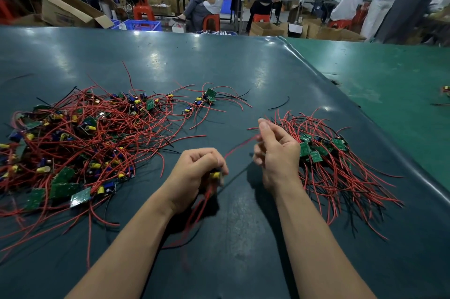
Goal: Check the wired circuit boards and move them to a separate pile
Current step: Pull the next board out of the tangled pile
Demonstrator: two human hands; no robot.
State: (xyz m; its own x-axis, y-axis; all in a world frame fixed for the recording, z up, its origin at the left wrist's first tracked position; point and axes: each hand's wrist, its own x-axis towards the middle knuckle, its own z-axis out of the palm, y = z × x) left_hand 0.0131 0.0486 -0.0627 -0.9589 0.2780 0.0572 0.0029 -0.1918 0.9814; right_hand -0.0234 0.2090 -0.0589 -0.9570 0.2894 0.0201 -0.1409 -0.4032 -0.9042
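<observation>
While my left hand (198,172) curls round one small circuit board (215,175), my right hand (275,150) pinches a red wire (239,146) that runs from that board up and to the right. Head view: the board shows only as a yellow part between my left fingers, so its face is hidden and blurred. The wire's long axis slants from the board toward the sorted pile (326,159), which lies just to the right of my right hand and touches its back edge in this view. That relation governs the coming move, as I judge it: the board must travel rightward, along the line of its own wire, and my right hand is the nearer of the two to the sorted pile. Other red and black leads hang from the board down toward me, over the dark green table (219,67).

To the left of the board, well apart from my left hand, lies the unsorted heap (73,140), a wide tangle of red wires, green boards and yellow and blue parts. Beyond the board, further from me, a few stray boards (209,96) sit between heap and pile. Whether the check is finished I cannot tell; the board is not yet set down.
</observation>
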